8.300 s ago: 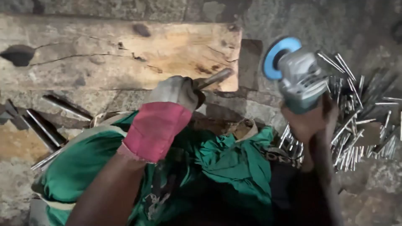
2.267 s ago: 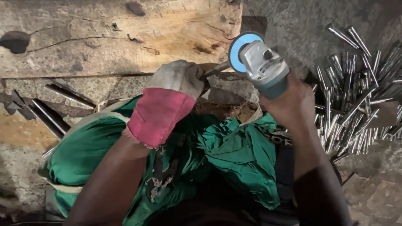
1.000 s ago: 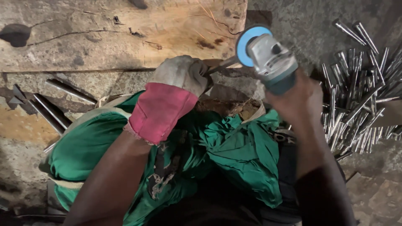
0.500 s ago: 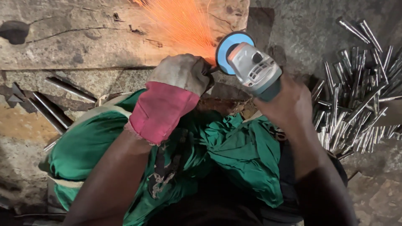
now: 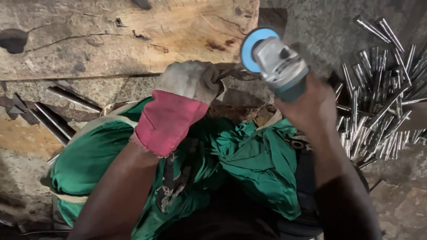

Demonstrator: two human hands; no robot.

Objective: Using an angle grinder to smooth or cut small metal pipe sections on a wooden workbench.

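**Gloved hand, short rod, grinder at the ready**

Left hand (image 5: 189, 82), in a worn grey work glove with a pink cuff: fingers curled tight into a fist around a short thin metal rod (image 5: 229, 72). Only the rod's tip shows, poking out to the right of the glove toward the grinder. Fist sits over the edge of the rough wooden beam (image 5: 111, 40).

Right hand (image 5: 307, 104), bare: fingers wrapped closed around the body of a grey-and-teal angle grinder (image 5: 278, 66). Its blue-faced round disc (image 5: 254, 41) is tilted, edge just beside the rod's tip; whether they touch I cannot tell. No sparks in view.

Risks, as I judge them:
- Rod is short, so the gloved fingers lie close to the disc. A slip or a kick of the wheel could bring it onto the glove.
- Right hand has no glove; sparks or a jumping rod would reach bare skin.
- Loose green cloth (image 5: 249, 160) bunched over the lap lies directly under the work; sparks could scorch it, or a fold could be caught by the wheel.

Further out: pile of shiny metal rods (image 5: 378, 102) on the stone ground to the right, a few darker rods (image 5: 58, 115) to the left below the beam.
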